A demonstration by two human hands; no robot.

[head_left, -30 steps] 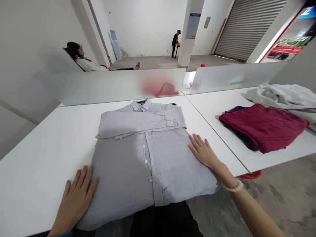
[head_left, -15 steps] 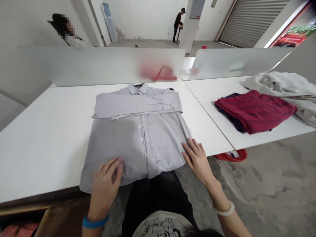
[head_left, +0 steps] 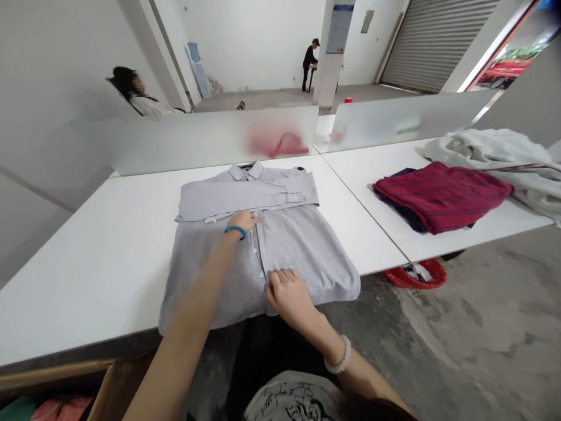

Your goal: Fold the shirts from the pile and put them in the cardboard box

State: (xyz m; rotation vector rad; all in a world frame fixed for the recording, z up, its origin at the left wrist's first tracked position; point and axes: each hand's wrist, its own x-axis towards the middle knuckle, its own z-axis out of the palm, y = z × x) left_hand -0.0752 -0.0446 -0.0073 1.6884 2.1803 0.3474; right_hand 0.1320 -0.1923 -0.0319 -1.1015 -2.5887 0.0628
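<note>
A light grey button-up shirt (head_left: 298, 245) lies front up on the table, collar at the far side, sleeves folded across the chest. Its lower hem reaches the table's near edge. My left hand (head_left: 243, 221), with a blue wristband, is closed on the button placket just below the folded sleeves. Lower down, my right hand (head_left: 289, 290), wearing a white bracelet, has its fingers curled over the placket's edge near the hem. The fingertips of both hands are partly hidden. White buttons show along the placket between the hands.
On the white table (head_left: 87, 257), a folded dark red garment (head_left: 442, 196) lies on a dark one at right, beside pale crumpled cloth (head_left: 495, 149). Frosted dividers (head_left: 210, 137) line the back. A red-lined bin (head_left: 432, 280) stands below. Two people are beyond.
My left hand has moved from the lower left of the shirt up to the placket. My right hand has left the right side edge for the lower placket. The view has tilted up slightly.
</note>
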